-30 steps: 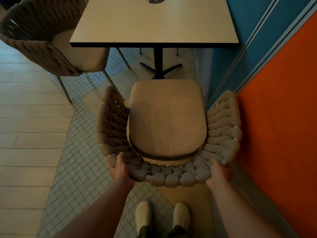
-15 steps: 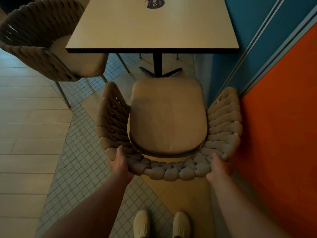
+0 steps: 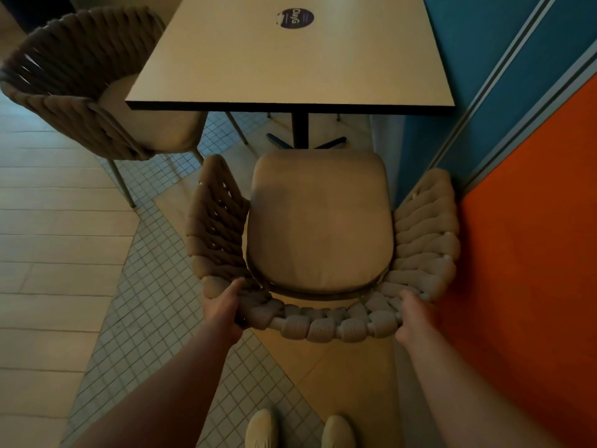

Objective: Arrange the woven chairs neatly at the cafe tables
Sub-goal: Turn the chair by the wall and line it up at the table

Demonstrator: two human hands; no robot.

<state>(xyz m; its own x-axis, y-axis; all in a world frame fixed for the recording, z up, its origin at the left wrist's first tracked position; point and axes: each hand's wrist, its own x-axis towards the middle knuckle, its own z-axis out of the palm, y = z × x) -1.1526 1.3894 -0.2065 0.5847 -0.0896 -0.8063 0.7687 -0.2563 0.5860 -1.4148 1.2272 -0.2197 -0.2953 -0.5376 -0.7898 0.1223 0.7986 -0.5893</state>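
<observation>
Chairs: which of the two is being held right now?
The near chair facing the table: left hand and right hand grip its woven backrest. The far-left chair is untouched.

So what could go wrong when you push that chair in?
The woven chair sits very close to the orange wall, so its right armrest, or the right hand gripping the backrest, might scrape it. Pushed crooked, it could bump the table's black base.

2 woven chairs, beige rope backs w/ tan cushions. Near chair [image 3: 319, 227] upright, faces table [image 3: 290, 59], seat front just short of edge. 2nd chair [image 3: 97, 88] at table's left side, angled.
</observation>
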